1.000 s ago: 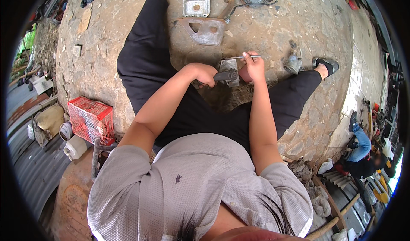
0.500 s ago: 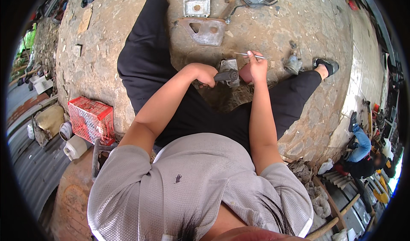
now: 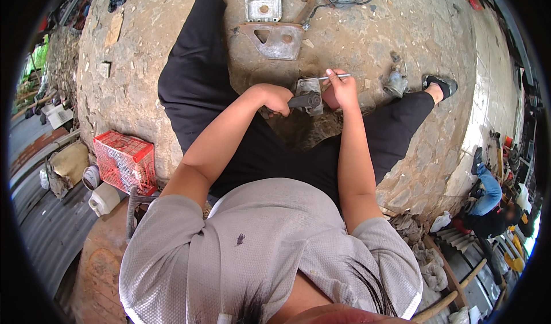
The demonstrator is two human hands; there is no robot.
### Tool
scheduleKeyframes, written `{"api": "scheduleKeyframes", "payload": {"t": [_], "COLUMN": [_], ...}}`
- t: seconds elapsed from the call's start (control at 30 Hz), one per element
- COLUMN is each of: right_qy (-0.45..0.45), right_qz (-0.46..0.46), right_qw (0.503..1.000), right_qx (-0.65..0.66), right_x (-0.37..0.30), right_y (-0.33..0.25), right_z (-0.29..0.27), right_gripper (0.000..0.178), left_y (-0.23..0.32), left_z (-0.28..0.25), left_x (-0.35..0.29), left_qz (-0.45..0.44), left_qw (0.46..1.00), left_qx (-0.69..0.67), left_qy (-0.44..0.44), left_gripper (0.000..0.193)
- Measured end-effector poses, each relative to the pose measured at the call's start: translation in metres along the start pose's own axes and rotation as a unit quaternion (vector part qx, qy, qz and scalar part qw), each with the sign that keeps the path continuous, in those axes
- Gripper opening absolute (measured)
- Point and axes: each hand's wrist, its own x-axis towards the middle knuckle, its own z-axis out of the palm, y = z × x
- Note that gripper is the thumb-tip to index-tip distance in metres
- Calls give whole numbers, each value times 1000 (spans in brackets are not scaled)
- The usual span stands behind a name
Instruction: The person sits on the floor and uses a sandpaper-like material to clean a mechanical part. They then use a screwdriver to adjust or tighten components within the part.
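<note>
Left hand (image 3: 274, 98) grips metal part (image 3: 307, 88); right hand (image 3: 340, 88) holds thin rod (image 3: 333, 77).

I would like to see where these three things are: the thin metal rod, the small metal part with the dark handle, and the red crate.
thin metal rod (image 3: 336, 77), head view, on its bare shaft.
small metal part (image 3: 308, 87), head view, on its grey body.
red crate (image 3: 123, 161), head view, on its top mesh.

Grey mesh short-sleeved shirt (image 3: 270, 249), black trousers (image 3: 195, 83), dark shoes (image 3: 439, 84).
</note>
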Motion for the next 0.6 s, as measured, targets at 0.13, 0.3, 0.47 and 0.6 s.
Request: {"api": "scheduleKeyframes", "payload": {"t": [0.13, 0.3, 0.47, 0.6], "right_qy": [50, -18, -36, -25], "right_qz": [-5, -20, -3, -5], "right_qw": [999, 999, 999, 999], "right_qx": [19, 45, -25, -40], "right_x": [3, 2, -2, -6], "right_y": [5, 4, -5, -18], "right_z": [5, 7, 4, 8], "right_gripper": [30, 28, 27, 29], "left_y": [5, 3, 1, 2], "left_z": [-2, -1, -3, -3], "left_x": [-1, -3, 2, -2], "left_qz": [-1, 3, 12, -6], "left_qw": [1000, 1000, 1000, 1000], "left_qx": [0, -6, -11, -25], "left_qy": [-9, 7, -18, -18], "left_gripper": [15, 14, 13, 15]}}
